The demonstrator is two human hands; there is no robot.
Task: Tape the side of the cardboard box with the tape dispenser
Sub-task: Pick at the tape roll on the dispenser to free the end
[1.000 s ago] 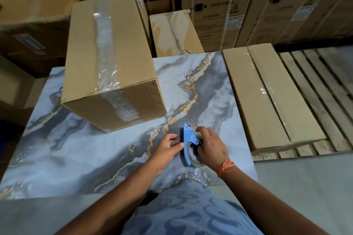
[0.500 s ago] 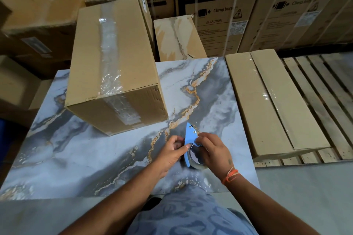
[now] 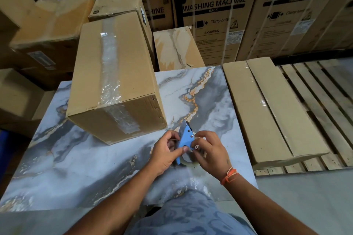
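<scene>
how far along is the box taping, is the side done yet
Done: the cardboard box on the marble table already has clear tape along its top and down the near end. In hand: the left hand and right hand both hold the blue tape dispenser just short of the box. Left: no new strip is on the box yet.

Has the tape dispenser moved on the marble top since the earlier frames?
Cannot tell: the camera shifted. The dispenser sits between both hands, just right of the gold vein, as before.

LG "WASHING MACHINE BACK", "Clamp bottom", "CAUTION" on rear carton, neighbour's print perhaps alike
</scene>
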